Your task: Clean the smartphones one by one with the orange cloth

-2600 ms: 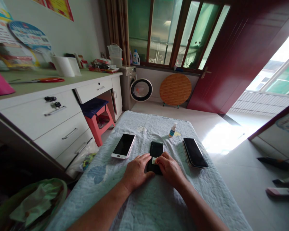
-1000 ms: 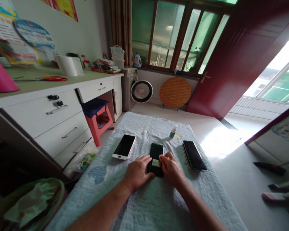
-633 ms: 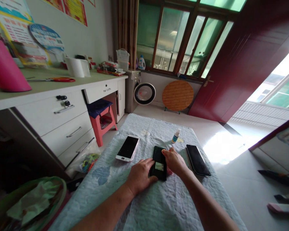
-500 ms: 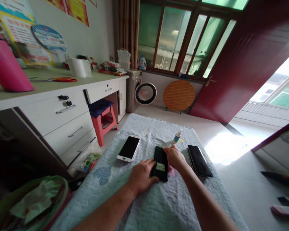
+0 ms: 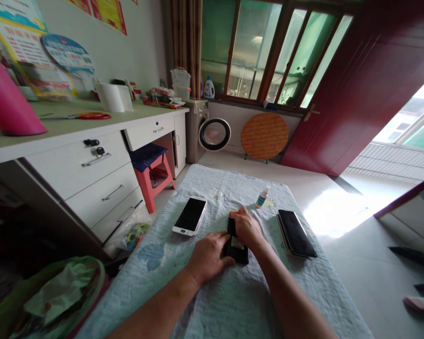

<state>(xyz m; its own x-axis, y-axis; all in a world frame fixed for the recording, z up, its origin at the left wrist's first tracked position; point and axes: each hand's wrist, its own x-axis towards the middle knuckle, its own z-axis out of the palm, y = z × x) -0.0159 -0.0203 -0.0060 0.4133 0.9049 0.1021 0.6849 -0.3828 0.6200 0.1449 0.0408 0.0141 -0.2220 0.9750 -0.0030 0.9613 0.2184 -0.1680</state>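
A black phone (image 5: 240,254) lies on the cloth-covered table, a pale label on its upturned side. My left hand (image 5: 209,256) holds it by the left edge, thumb near the bottom and fingers on the side. Over its upper end, my right hand (image 5: 246,227) is closed on a small orange thing (image 5: 234,213), pressed against the phone; its exact kind is hidden by the fingers. To the left rests a white phone (image 5: 191,215), dark screen up. Another black phone (image 5: 297,234) lies to the right, on top of something pale. Behind my right hand stands a small spray bottle (image 5: 262,197).
A pale blue quilted cloth (image 5: 212,186) covers the table. At the left are a white desk (image 5: 92,174), a red stool (image 5: 150,183) and a bin (image 5: 101,275) with crumpled paper. Beyond stand a washing machine (image 5: 197,127) with its door open and a round wooden tabletop (image 5: 264,136).
My right hand has moved left across the phone's upper end, carrying the orange thing from its right corner to the top left. My left hand keeps its hold; the view has shifted slightly.
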